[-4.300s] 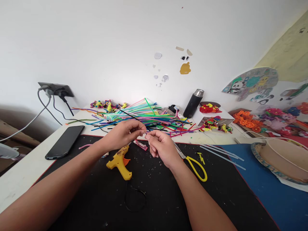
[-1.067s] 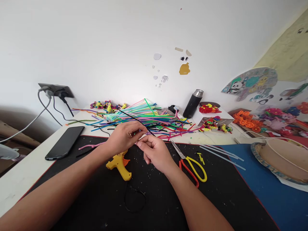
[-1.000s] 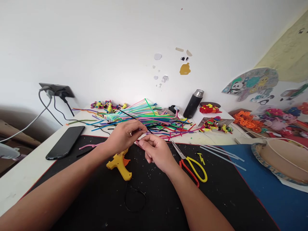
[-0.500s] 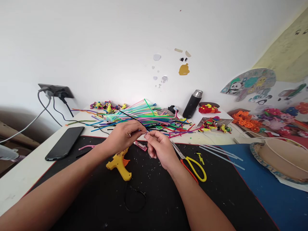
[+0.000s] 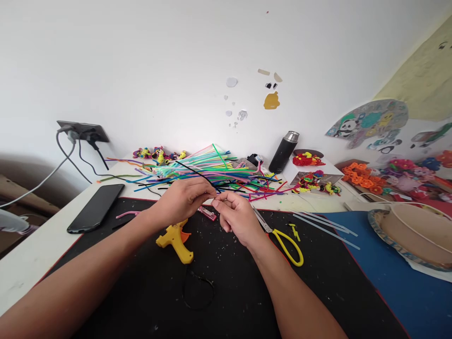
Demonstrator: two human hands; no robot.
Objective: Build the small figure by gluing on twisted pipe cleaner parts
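Above the black mat [image 5: 229, 292], my left hand [image 5: 187, 197] and my right hand [image 5: 236, 214] meet fingertip to fingertip. A thin black pipe cleaner [image 5: 192, 169] slants up and left from the meeting fingertips, over a heap of coloured ones. Both hands are closed in a pinch on its end; the exact grip is hidden by the fingers. Below my left hand lies a yellow glue gun [image 5: 178, 242] with an orange trigger. Scissors [image 5: 287, 247] with yellow and orange handles lie partly behind my right forearm. A small pink-red object [image 5: 207, 213] rests between the hands.
Pipe cleaners [image 5: 208, 165] are piled along the wall. A black phone [image 5: 95, 208] lies at left, a black flask [image 5: 283, 153] stands at the back. Clear glue sticks [image 5: 326, 225] and a round basket [image 5: 409, 235] are at right. The glue gun's cable [image 5: 197, 308] loops on the mat.
The view has shifted very slightly. Both hands stay together at the same spot, with the right fingertips adjusted a little around the pipe cleaner's end.
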